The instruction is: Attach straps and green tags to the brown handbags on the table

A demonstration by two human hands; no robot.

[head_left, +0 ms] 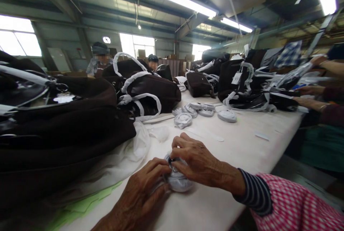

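A coiled strap (180, 183) wrapped in whitish covering lies on the table in front of me, with a small dark metal piece showing at its upper side. My left hand (143, 186) grips the coil's left edge, fingers bent and closed against it. From the right, my right hand (195, 157) pinches the top of the coil near the metal piece. Its fingertips partly hide the coil. Farther up the table lie several similar coiled straps (183, 120), and another coil (227, 116) sits apart to their right.
Large dark bags (67, 127) with white-wrapped handles pile up on the left. More dark bags (199, 83) stand at the back. At right, another person's hands (309, 102) handle wrapped goods. Green sheets (83, 204) lie under clear plastic near the front left.
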